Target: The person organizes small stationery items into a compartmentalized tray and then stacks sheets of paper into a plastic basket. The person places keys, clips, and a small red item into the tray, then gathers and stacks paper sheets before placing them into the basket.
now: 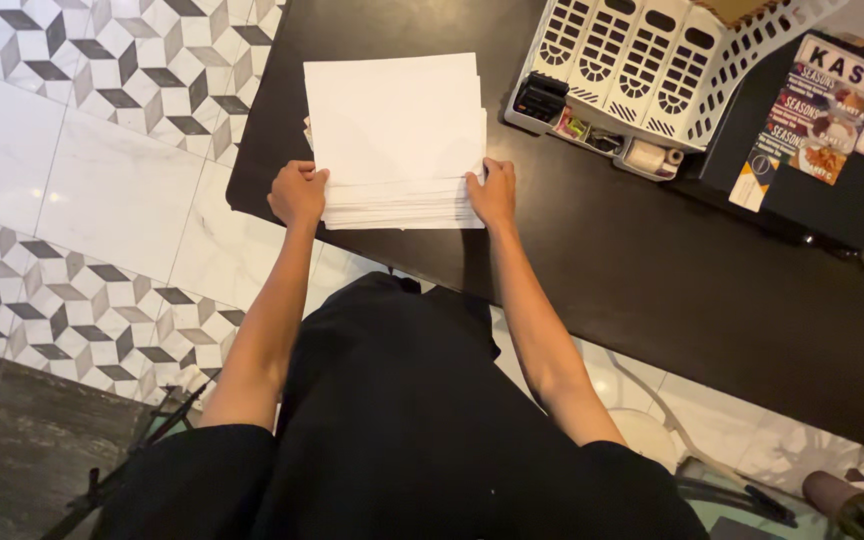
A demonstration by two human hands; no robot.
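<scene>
A thick stack of white paper sheets (pixel 394 120) rests on a dark table (pixel 652 270) near its front edge. My left hand (pixel 297 192) grips the stack's lower left side, fingers curled around the sheets. Pressed against the lower right side is my right hand (pixel 493 192), thumb on top of the pile. Both hands hold the stack between them. The sheets are slightly fanned at the near edge.
A white slotted file organiser (pixel 642 60) lies on the table to the right of the stack, with small items in its tray. A black box with stickers (pixel 822 120) sits at the far right. Patterned tile floor (pixel 82 200) lies to the left.
</scene>
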